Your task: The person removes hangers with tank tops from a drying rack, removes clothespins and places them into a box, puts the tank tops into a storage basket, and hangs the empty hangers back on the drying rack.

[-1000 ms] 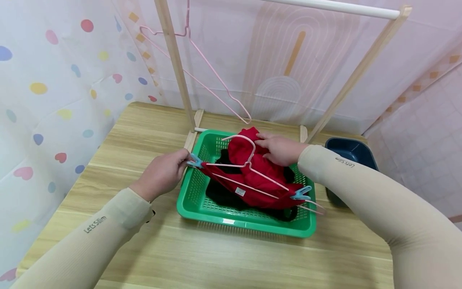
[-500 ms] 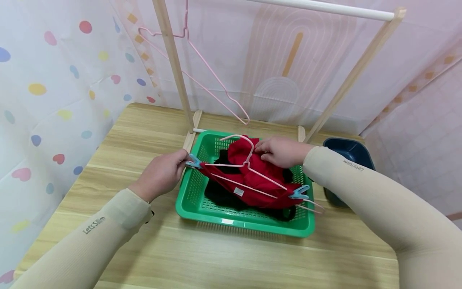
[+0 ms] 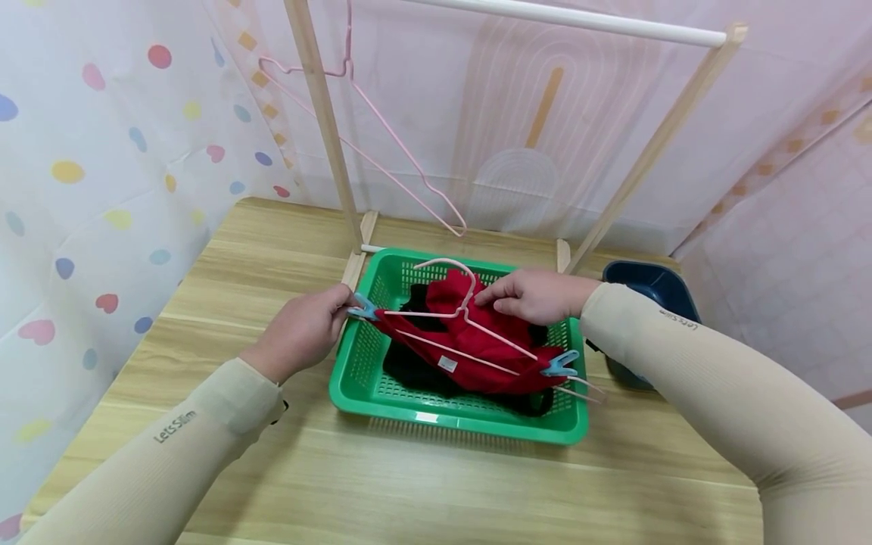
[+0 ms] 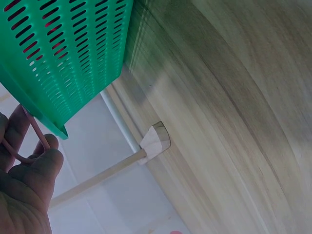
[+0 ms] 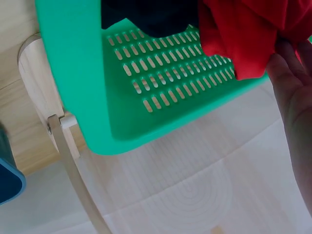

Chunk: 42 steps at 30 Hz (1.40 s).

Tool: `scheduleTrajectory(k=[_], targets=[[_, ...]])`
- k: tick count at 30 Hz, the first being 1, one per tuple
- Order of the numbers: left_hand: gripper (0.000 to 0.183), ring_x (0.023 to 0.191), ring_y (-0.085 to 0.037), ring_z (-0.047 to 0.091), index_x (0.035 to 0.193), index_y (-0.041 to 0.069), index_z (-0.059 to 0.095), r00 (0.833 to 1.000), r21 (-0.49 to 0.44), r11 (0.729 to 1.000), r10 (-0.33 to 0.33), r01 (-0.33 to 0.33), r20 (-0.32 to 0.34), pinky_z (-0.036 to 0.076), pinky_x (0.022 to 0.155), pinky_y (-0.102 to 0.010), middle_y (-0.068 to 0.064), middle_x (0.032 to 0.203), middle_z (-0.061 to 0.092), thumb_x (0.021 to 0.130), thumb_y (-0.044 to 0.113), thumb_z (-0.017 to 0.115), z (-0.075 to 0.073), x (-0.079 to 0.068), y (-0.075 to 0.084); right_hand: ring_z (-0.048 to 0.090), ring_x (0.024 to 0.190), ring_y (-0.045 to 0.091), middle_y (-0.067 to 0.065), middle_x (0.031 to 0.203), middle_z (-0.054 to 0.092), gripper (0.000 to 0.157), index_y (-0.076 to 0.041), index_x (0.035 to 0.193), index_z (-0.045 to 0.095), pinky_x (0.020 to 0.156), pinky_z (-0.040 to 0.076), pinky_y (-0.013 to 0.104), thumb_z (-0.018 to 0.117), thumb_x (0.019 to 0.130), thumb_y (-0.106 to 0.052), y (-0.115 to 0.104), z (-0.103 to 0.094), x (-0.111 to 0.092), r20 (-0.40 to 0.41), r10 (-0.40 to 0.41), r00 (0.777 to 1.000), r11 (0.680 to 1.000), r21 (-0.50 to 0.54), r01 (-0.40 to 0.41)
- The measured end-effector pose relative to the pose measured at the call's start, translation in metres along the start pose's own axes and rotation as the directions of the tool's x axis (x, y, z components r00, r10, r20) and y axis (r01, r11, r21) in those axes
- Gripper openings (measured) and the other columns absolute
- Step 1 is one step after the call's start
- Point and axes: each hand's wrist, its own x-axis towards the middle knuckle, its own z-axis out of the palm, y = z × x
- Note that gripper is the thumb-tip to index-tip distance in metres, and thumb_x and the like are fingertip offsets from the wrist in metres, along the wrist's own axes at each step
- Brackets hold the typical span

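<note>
A red garment (image 3: 500, 325) with a small white label hangs from a pale pink hanger (image 3: 450, 312), fastened near both ends by blue clothespins (image 3: 560, 364). It lies over dark clothes (image 3: 415, 371) in a green basket (image 3: 456, 424). My left hand (image 3: 303, 329) grips the hanger's left end beside the other clothespin; in the left wrist view its fingers curl round the pink loop. My right hand (image 3: 534, 294) rests its fingers on the red cloth behind the hanger's hook. The right wrist view shows its fingertips against the red fabric (image 5: 243, 39), partly hidden by it.
A wooden rack (image 3: 320, 113) with a white rod (image 3: 579, 19) stands behind the basket. Another pink hanger (image 3: 395, 129) hangs at its left. A dark blue bin (image 3: 654, 280) sits to the right, partly behind the right arm, on the wooden table (image 3: 272, 250).
My right hand has moved slightly toward me, and the upper part of the red cloth has sunk lower into the basket. The left hand keeps its grip on the hanger.
</note>
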Motion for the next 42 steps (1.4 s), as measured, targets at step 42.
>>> scheduleTrajectory(k=[42], targets=[[0.012, 0.061, -0.020, 0.052, 0.105, 0.008, 0.061, 0.990, -0.023, 0.990, -0.138, 0.138, -0.031, 0.041, 0.056, -0.032, -0.005, 0.081, 0.066, 0.110, 0.016, 0.054, 0.000, -0.003, 0.013, 0.062, 0.136, 0.033, 0.013, 0.144, 0.066, 0.044, -0.010, 0.145, 0.061, 0.118, 0.039, 0.061, 0.038, 0.116, -0.033, 0.017, 0.002, -0.098, -0.287, 0.128, 0.949, 0.967, 0.249, -0.056]])
